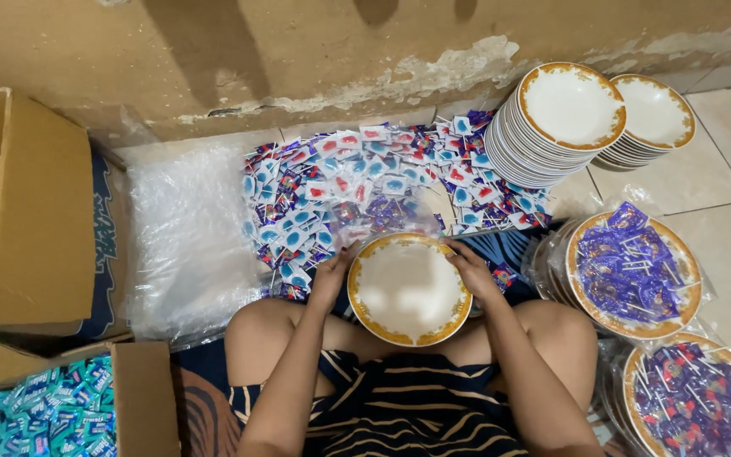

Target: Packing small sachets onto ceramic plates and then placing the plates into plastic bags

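Observation:
I sit on the floor with a white plate with a gold rim (409,290) held over my lap. My left hand (332,273) grips its left edge and my right hand (470,269) grips its right edge. Both hands also pinch a clear plastic bag (387,216) that rises from the far side of the plate and partly covers it. Just beyond the plate lies a spread of small wrapped lollipops (357,182) in red, blue and white wrappers.
Two stacks of gold-rimmed plates (558,127) stand at the back right by the wall. Bagged plates filled with purple lollipops (634,271) sit at right. Clear plastic sheeting (184,237) lies at left beside cardboard boxes (27,211); one holds teal sweets (52,415).

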